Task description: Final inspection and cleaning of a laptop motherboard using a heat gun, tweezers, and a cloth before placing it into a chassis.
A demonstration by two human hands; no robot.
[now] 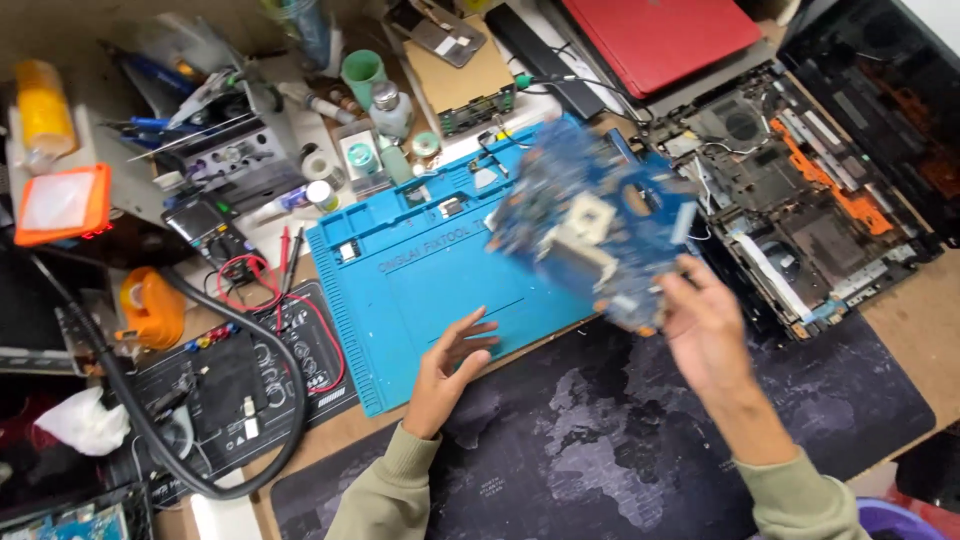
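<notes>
My right hand (708,335) holds a blue circuit board (590,225) by its lower right edge, lifted above the table and blurred by motion. A pale square socket shows on the board's face. My left hand (452,362) is open, fingers spread, resting at the front edge of the blue work mat (420,290). The board hangs partly over the mat's right side. Both sleeves are olive green.
An opened laptop chassis (800,215) lies at the right. A red laptop (660,35) sits at the back. A dark desk mat with a map print (600,440) covers the front. Left are a multimeter (205,225), a black hose (200,400), tools and small bottles (390,105).
</notes>
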